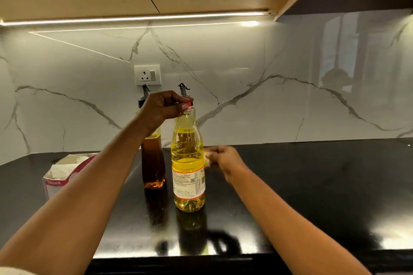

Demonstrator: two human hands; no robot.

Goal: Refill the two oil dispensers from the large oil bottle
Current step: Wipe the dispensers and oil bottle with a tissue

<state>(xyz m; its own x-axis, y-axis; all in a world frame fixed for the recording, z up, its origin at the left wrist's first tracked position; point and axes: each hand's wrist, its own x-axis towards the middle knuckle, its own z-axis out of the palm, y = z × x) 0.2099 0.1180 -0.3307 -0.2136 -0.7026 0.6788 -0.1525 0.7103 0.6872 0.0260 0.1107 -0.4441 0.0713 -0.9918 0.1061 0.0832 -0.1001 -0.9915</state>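
Black countertop (312, 185), left hand (159, 109) curled round bottle cap (189, 106), right hand (225, 158) beside bottle (187, 161).

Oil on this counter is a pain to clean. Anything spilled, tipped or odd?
Nothing stands out. The large oil bottle and the dark oil dispenser stand upright on the black counter, the left hand grips the red cap, and no spill shows, though glare hides parts.

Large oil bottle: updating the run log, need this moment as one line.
left hand: grips red cap | large oil bottle: upright on counter | right hand: blurred, beside bottle | amber dispenser: behind, spout on
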